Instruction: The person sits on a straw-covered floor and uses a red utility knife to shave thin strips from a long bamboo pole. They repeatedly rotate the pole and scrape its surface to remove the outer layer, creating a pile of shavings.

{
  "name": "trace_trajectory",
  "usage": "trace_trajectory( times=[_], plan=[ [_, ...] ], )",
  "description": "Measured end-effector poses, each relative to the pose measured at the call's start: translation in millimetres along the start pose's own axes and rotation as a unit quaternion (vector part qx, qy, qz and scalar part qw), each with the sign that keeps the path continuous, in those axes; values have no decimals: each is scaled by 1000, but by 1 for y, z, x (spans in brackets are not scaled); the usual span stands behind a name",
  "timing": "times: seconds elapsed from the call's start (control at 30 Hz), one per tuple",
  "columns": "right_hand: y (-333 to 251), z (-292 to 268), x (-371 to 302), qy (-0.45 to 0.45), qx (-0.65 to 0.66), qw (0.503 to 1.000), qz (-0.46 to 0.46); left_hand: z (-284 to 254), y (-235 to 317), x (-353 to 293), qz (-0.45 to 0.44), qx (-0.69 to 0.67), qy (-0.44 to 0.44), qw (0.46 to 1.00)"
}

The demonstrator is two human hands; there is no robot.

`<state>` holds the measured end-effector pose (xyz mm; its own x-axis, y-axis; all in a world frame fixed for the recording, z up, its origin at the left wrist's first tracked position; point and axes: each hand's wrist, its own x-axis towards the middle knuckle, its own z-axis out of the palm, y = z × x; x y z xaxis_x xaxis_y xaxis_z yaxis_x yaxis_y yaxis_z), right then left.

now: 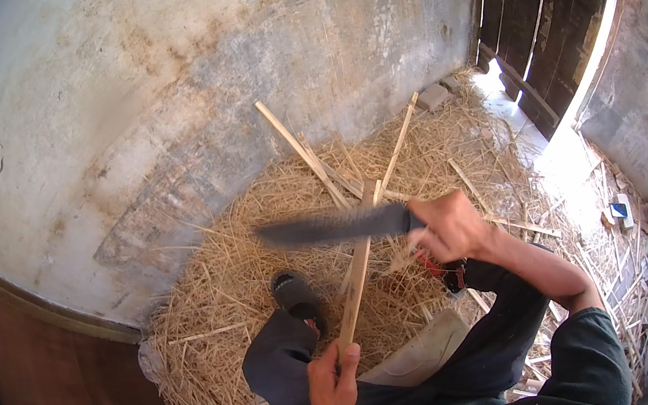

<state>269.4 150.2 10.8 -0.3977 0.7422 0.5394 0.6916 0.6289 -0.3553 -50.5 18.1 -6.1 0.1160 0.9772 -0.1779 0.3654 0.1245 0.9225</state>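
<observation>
My left hand (333, 385), low in the view, is closed round the lower end of a long, flat bamboo strip (358, 281). The strip slants up and away between my legs. In my right hand (453, 227) is the handle of a machete (328, 229), its broad dark blade pointing left. The blade is smeared by motion and lies across the upper part of the strip; whether it touches the strip I cannot tell. More pale strips, one (284, 133) leaning left and another (402, 136) leaning right, stand just beyond the blade.
Straw-like shavings (223, 368) cover the floor around my feet. A dark shoe (296, 295) is on my left foot. A stained wall (158, 101) rises close ahead. At the right are a plank door (542, 10), a grey block (432, 96) and a small box-shaped object (620, 210).
</observation>
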Motion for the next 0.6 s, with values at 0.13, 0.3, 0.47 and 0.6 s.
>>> trace_trajectory(
  times=[0.13,0.3,0.47,0.6],
  plan=[
    [-6,4,-2,-23,-22,997,-64,2,-12,0,8,-5,-14,1000],
    [108,-12,18,4,-157,961,227,-8,-10,-16,-7,18,1,1000],
    [205,-22,-7,-60,-138,899,412,-50,-34,-27,-38,-13,37,999],
    [212,46,-25,-273,-87,892,349,-58,-22,-10,-66,-109,25,992]
  ],
)
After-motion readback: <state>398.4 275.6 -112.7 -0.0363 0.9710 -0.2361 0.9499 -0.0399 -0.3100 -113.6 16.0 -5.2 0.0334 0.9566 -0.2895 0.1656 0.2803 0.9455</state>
